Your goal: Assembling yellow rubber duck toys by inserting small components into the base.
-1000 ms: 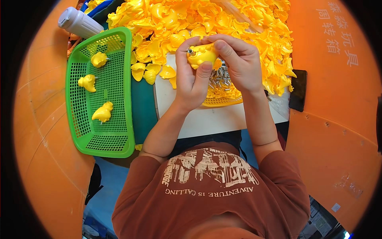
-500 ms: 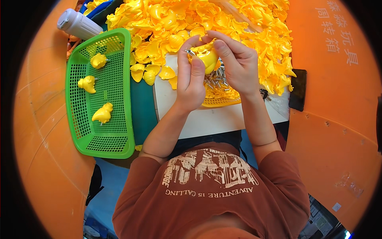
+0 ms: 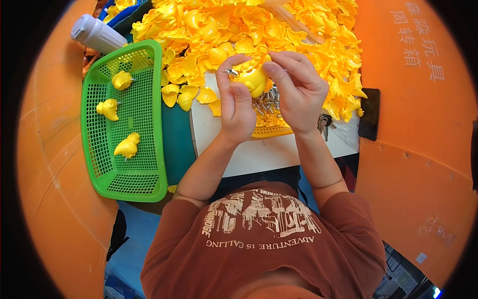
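Note:
Between my two hands is a shiny yellow plastic figure (image 3: 253, 81), rounded below, with a silver metal pin (image 3: 231, 72) sticking out of its left side. My left hand (image 3: 238, 109) is closed around that side, thumb below the pin and fingers behind. At the figure's upper right edge, my right hand (image 3: 301, 95) pinches it with thumb and fingers. Directly beneath sits a yellow basket (image 3: 271, 131) of loose silver pins (image 3: 269, 99) and yellow pieces, partly hidden by my hands. A large heap of yellow shell pieces (image 3: 214, 30) lies beyond.
On the left stands a green mesh basket (image 3: 160, 134) holding three yellow figures (image 3: 127, 145) with pins. A pale bottle (image 3: 98, 34) is behind it. Keys (image 3: 324, 122) and a dark phone-like slab (image 3: 369, 113) lie at the right. Orange panels (image 3: 413, 164) flank both sides.
My right fingers have shifted down and right along the figure's edge, and the figure has tipped, showing more of its body and pin. The keys at my right wrist show more.

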`<state>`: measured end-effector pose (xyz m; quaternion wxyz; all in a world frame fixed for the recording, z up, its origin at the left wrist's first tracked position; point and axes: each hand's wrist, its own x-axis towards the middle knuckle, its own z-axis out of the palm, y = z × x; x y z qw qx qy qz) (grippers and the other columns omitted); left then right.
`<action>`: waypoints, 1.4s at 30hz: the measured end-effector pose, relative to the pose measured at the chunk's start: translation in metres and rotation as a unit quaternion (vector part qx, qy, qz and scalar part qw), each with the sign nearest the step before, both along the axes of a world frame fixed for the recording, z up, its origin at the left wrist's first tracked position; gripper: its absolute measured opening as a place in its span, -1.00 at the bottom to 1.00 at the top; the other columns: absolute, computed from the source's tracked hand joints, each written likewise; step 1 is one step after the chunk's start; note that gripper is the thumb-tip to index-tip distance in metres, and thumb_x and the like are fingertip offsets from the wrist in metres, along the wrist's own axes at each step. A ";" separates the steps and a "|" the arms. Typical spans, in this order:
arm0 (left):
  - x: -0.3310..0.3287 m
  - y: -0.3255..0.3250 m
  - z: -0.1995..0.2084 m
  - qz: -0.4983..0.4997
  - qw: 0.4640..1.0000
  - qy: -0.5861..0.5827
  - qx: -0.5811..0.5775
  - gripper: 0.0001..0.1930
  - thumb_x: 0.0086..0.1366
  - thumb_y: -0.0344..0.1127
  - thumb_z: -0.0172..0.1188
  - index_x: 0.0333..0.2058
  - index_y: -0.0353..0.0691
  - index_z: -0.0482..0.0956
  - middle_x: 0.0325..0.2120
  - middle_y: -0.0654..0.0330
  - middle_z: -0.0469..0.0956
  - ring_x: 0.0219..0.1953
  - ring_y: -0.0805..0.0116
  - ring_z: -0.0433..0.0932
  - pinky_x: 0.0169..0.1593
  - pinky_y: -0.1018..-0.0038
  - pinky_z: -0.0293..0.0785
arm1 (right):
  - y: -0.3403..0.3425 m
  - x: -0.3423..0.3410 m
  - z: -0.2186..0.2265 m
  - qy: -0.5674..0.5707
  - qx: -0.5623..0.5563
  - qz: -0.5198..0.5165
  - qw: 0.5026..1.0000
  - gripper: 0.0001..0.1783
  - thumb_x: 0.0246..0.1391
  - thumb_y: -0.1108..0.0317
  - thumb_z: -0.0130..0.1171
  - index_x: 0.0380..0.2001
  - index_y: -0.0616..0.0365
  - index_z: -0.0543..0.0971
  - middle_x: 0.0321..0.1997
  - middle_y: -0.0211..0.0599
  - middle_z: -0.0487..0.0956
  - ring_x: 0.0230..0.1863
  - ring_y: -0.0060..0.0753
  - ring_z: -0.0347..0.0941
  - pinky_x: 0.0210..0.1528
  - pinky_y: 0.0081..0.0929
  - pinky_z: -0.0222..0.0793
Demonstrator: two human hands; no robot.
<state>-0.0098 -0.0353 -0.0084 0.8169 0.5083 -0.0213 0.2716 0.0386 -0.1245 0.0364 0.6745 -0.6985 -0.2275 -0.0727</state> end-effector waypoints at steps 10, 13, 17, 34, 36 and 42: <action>-0.004 -0.004 0.007 -0.005 1.000 -0.027 0.007 -0.43 0.29 0.04 -0.10 0.06 -0.31 0.06 -0.09 0.13 0.24 -0.11 0.47 0.31 -0.04 0.57 0.29 | -0.003 0.004 0.006 -0.079 -0.026 0.007 0.997 -0.81 -0.11 0.62 0.23 -0.33 0.33 0.59 -0.30 -0.29 0.50 -0.33 -0.59 0.40 -0.29 -0.75 0.31; -0.003 -0.001 0.003 0.004 0.999 -0.038 0.003 -0.45 0.30 0.00 -0.08 0.05 -0.31 0.06 -0.10 0.13 0.26 -0.11 0.46 0.32 -0.04 0.56 0.30 | 0.002 0.003 0.009 0.070 0.056 0.055 0.995 -0.82 -0.04 0.59 0.18 -0.29 0.34 0.57 -0.29 -0.27 0.50 -0.31 -0.59 0.40 -0.29 -0.75 0.31; -0.004 0.000 0.007 0.028 0.999 -0.012 0.022 -0.47 0.30 -0.01 -0.05 0.02 -0.35 0.16 -0.08 0.09 0.32 -0.05 0.36 0.37 0.01 0.49 0.33 | -0.005 0.015 0.006 0.039 -0.003 0.148 0.988 -0.83 0.04 0.54 0.10 -0.26 0.35 0.55 -0.28 -0.25 0.49 -0.27 -0.57 0.39 -0.27 -0.72 0.31; 0.006 0.018 0.003 -0.027 0.970 0.039 -0.237 -0.63 0.31 -0.16 -0.01 -0.07 -0.37 0.38 -0.05 0.12 0.41 -0.05 0.41 0.41 0.04 0.48 0.34 | 0.006 0.004 -0.004 0.169 0.028 0.188 0.967 -0.61 0.11 0.39 0.06 -0.01 0.35 0.36 -0.15 -0.27 0.51 -0.12 -0.55 0.43 -0.08 -0.61 0.34; 0.007 0.017 0.007 -0.063 0.972 0.013 -0.224 -0.57 0.30 -0.12 -0.01 -0.03 -0.36 0.34 0.00 0.10 0.37 0.00 0.39 0.38 0.07 0.46 0.30 | 0.001 0.015 -0.006 0.220 0.093 0.226 0.944 -0.60 0.09 0.41 0.08 0.00 0.34 0.36 -0.14 -0.22 0.51 -0.11 -0.48 0.45 -0.08 -0.57 0.38; 0.009 0.026 0.004 -0.135 0.975 -0.032 -0.174 -0.50 0.20 -0.13 0.13 0.01 -0.34 0.30 0.06 0.07 0.31 0.07 0.32 0.33 0.11 0.42 0.28 | 0.000 0.015 0.000 0.427 0.199 0.245 0.847 -0.61 0.16 0.23 0.00 -0.04 0.29 0.39 -0.21 -0.20 0.53 -0.28 -0.43 0.50 -0.25 -0.57 0.46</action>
